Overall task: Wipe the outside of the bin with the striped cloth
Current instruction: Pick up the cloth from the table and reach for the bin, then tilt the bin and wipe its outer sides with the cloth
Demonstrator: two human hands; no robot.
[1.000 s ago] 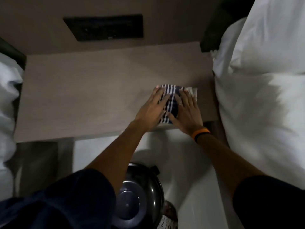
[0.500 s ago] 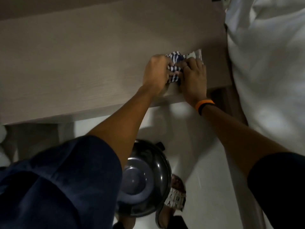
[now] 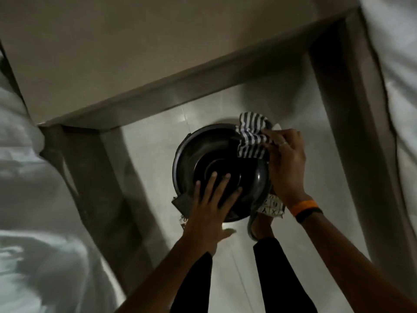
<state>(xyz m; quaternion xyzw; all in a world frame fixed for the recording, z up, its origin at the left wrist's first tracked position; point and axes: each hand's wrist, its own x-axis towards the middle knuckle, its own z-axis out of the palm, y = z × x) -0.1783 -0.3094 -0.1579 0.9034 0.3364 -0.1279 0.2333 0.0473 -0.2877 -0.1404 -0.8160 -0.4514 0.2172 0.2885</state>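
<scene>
The bin stands on the floor below the table, between my feet. My left hand lies flat on its lid, fingers spread. My right hand grips the bunched striped cloth against the bin's far right rim.

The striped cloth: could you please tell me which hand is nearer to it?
Right. The right hand grips the striped cloth at the bin's far rim; the left hand rests flat on the lid, apart from it.
</scene>
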